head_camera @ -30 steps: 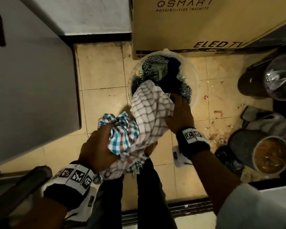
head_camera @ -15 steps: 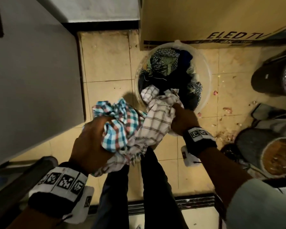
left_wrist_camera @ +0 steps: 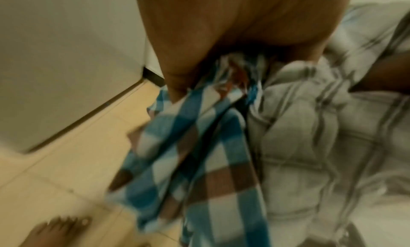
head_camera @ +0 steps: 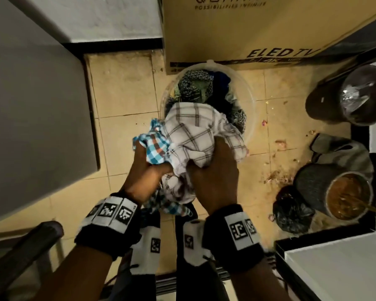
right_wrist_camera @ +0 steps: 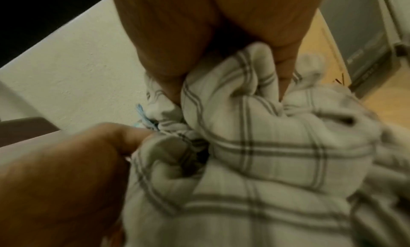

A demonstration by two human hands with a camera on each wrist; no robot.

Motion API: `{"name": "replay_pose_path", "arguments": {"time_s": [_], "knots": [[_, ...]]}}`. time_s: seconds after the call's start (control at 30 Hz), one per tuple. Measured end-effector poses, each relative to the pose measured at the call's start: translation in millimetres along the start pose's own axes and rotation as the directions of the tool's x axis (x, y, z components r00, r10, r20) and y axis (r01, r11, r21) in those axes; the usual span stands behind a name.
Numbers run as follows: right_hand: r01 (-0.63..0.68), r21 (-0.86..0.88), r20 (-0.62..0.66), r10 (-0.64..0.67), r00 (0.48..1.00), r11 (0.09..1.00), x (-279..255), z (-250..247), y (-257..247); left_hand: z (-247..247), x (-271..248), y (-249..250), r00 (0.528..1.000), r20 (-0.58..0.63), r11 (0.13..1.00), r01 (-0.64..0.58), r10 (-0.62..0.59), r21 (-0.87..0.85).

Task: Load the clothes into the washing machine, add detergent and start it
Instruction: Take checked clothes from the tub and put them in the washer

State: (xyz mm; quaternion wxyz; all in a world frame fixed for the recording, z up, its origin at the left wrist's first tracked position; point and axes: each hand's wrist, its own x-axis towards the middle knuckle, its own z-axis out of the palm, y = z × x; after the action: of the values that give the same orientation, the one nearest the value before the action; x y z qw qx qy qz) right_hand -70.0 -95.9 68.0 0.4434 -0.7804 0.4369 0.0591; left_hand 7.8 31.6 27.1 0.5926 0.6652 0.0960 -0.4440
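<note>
While side by side, left hand (head_camera: pixel 147 170) grips blue checked cloth (head_camera: pixel 154 146); right hand (head_camera: pixel 215 177) clutches white plaid cloth (head_camera: pixel 195 131).

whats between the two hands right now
In the head view, the bunched white checked cloth fills the gap between the left hand and right hand; the blue plaid cloth sits at the left hand's grip.

Only readable stuff we can spot is on the big cardboard box (head_camera: pixel 237 33) standing on the floor behind the tub: "ELED TV" in bold black along its lower edge, "4K" in the dark strip under that, and higher up a blurry "QSMART" with a small tagline we can't quite make out
</note>
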Motion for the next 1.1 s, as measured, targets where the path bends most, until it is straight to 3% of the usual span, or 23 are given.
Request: {"name": "replay_pose_path", "arguments": {"time_s": [0.1,0.2,0.27,0.37,0.43,0.5,0.53,0.63,0.73,0.8,0.87,0.93,1.1], "knots": [[0.011,0.071,0.149,-0.022,0.989,0.997,-2,32,16,-14,-26,-8,0.99,0.056,0.972,0.136,-0.128,-0.191],[0.085,0.126,0.339,-0.124,0.933,0.988,-16,48,24,-25,-34,-14,0.987,0.133,0.982,0.111,-0.09,-0.155],[0.023,0.265,0.449,-0.145,0.882,0.964,-28,47,23,-26,-33,-18,0.994,0.107,0.995,0.036,-0.026,-0.093],[-0.294,0.351,0.649,-0.005,0.76,0.889,-39,42,27,-41,-27,-31,0.998,0.01,0.987,-0.067,0.066,0.143],[-0.458,0.364,0.728,0.06,0.683,0.811,-46,42,34,-60,-19,-42,0.995,0.029,0.902,-0.097,0.094,0.421],[-0.5,0.366,0.768,0.049,0.639,0.785,-49,44,42,-75,-18,-43,0.996,0.034,0.781,-0.087,0.085,0.618],[-0.436,0.34,0.767,0.022,0.641,0.833,-46,42,43,-78,-17,-42,0.997,0.032,0.749,-0.075,0.072,0.658],[-0.086,0.085,0.691,0.003,0.723,0.993,-14,39,56,-79,-18,-37,0.995,0.046,0.729,-0.097,0.089,0.678],[-0.037,-0.278,0.464,0.168,0.87,0.96,30,31,74,-85,-17,-37,0.991,0.061,0.751,-0.129,0.117,0.648],[-0.044,-0.532,0.303,0.239,0.922,0.846,54,30,97,-89,-20,-37,0.992,0.049,0.805,-0.123,0.116,0.581],[0.098,-0.701,0.339,0.209,0.917,0.707,71,32,114,-92,-23,-36,0.995,0.055,0.876,-0.099,0.083,0.472],[0.26,-0.758,0.424,0.149,0.894,0.599,86,40,129,-99,-25,-40,0.995,0.081,0.918,-0.082,0.055,0.389],[0.595,-0.687,0.643,-0.032,0.765,0.416,111,77,128,-118,-23,-45,0.994,0.112,0.91,-0.057,0.012,0.411]]}}
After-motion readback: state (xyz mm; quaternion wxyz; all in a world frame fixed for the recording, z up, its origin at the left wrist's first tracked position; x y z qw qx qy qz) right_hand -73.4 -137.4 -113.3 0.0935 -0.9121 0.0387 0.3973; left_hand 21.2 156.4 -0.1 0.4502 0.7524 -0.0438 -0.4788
